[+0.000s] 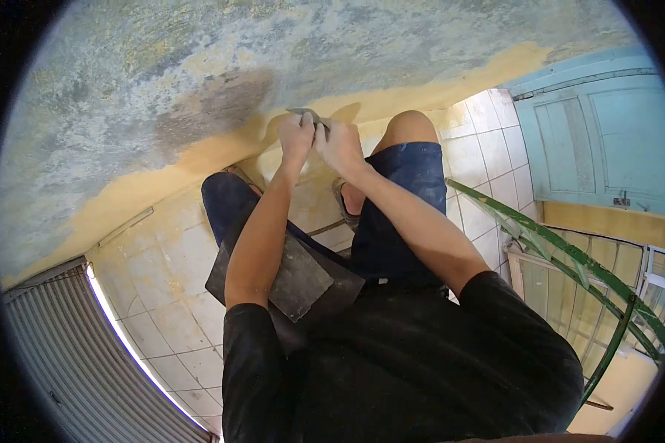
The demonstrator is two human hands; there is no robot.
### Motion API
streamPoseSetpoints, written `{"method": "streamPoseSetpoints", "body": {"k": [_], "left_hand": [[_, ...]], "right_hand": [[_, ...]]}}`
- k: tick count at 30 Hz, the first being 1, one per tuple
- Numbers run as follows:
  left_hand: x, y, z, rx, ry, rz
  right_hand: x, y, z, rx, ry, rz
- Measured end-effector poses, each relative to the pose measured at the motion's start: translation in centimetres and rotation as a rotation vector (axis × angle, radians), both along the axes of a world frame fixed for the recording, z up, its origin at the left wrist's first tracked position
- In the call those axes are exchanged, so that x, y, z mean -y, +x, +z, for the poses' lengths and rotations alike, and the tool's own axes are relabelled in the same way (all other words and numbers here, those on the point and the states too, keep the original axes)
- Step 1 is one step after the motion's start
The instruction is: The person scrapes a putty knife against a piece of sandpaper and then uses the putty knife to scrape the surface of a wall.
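Note:
In front of the wall, my left hand [297, 136] and my right hand [338, 145] are close together, fingers pinched. Between them is a small thin grey piece of sandpaper [303, 113], its edge sticking out past the fingertips; the rest is hidden by the fingers. Across my lap, under the left forearm, lies a dusty dark grey sheet [303, 284] that looks like sandpaper, on top of a larger dark one. The wall [162, 74] ahead has patchy grey-blue and white paint, with a brownish patch [214, 107] left of my hands.
A yellow band [192, 159] runs along the wall's base above dusty white floor tiles [177, 325]. At the left is a corrugated shutter [74, 347]. To the right are a green metal frame [561, 247], a light-blue door [606, 140] and a pale metal grille [569, 273].

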State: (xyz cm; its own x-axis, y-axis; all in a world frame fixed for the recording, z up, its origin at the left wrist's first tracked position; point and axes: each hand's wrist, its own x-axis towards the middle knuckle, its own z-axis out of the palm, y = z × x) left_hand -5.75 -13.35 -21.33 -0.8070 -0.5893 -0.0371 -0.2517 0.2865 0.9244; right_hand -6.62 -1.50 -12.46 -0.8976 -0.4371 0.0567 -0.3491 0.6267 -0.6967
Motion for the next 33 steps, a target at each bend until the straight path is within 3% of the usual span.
{"method": "streamPoseSetpoints", "body": {"k": [4,6,10,13,19,21,25,30,33], "left_hand": [[0.2,0.1,0.3,-0.065,-0.136,-0.047],[0.4,0.3,0.5,0.005,0.036,-0.002],[-0.2,0.6,1.4,0.038,0.076,0.015],[0.4,0.4,1.8,-0.038,-0.116,-0.028],[0.3,0.9,1.3,0.046,0.267,0.013],[1.1,0.4,0.0,0.002,0.596,-0.113],[1.7,1.0,-1.5,0.144,0.74,-0.181],[1.3,1.8,-3.4,0.333,0.955,-0.078],[1.3,1.6,-2.1,0.116,1.08,-0.138]], "right_hand": [[0.1,0.2,0.2,0.007,-0.007,-0.018],[0.7,-0.2,-0.5,-0.017,0.003,-0.003],[0.2,-0.4,0.5,0.037,0.022,0.035],[0.0,0.2,2.0,0.097,0.016,-0.02],[-0.1,-2.3,-1.9,0.073,0.041,0.075],[-0.7,-2.2,-2.4,0.035,0.077,0.083],[-2.4,-2.2,-0.9,0.054,0.281,0.164],[-3.7,-2.5,-0.6,0.054,0.252,0.25],[-4.3,-2.7,-1.1,0.001,0.195,0.292]]}}
